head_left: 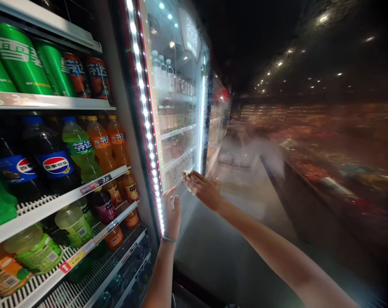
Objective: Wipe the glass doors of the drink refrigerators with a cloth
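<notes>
My left hand (172, 214) is raised beside the LED-lit edge of the fridge (146, 115). Its fingers are apart and hold nothing I can see; a thin green band circles the wrist. Farther forward and to the right, my right hand (202, 189) reaches towards the glass door (177, 158) with its fingers stretched out. A pale patch runs along its fingertips; glare and blur hide what it is. Whether either hand touches the fridge, I cannot tell. Behind the glass stand rows of clear bottles (163, 72).
To the left, open shelves (53, 100) hold green cans (21, 57), red cans, cola bottles (54, 149) and orange soda bottles (101, 141). An aisle floor (213, 244) runs ahead. On the right is a long blurred display of packaged goods (335, 171).
</notes>
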Motion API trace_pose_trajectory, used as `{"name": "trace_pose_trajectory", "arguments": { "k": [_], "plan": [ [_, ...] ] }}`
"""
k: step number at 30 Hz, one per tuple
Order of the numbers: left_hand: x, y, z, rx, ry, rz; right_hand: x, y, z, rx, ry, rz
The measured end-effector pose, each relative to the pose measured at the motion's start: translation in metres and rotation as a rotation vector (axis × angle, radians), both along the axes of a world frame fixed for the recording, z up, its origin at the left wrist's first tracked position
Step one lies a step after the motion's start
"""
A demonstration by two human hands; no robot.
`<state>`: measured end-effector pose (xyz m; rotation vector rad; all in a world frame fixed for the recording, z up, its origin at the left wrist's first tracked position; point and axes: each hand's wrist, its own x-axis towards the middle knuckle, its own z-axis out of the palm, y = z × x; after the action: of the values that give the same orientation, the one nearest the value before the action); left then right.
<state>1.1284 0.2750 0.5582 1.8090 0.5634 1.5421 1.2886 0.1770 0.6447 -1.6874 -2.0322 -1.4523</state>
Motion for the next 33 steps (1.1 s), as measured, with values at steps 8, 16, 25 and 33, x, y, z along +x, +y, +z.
{"name": "trace_pose_trajectory", "arguments": {
  "k": [8,16,25,33],
  "plan": [
    [-0.017,0.011,-0.013,0.016,-0.013,0.08,0.005,0.001,0.024,0.233,0.225,-0.045],
    [-0.009,0.02,-0.015,0.013,0.018,0.053,0.003,0.001,-0.013,-0.01,0.025,0.071],
    [-0.003,0.022,-0.035,-0.067,0.01,0.063,-0.015,0.044,0.0,-0.019,0.013,-0.053],
    [-0.012,0.026,-0.033,-0.066,0.009,0.091,-0.002,0.048,0.012,0.035,0.104,-0.033]
  ]
}}
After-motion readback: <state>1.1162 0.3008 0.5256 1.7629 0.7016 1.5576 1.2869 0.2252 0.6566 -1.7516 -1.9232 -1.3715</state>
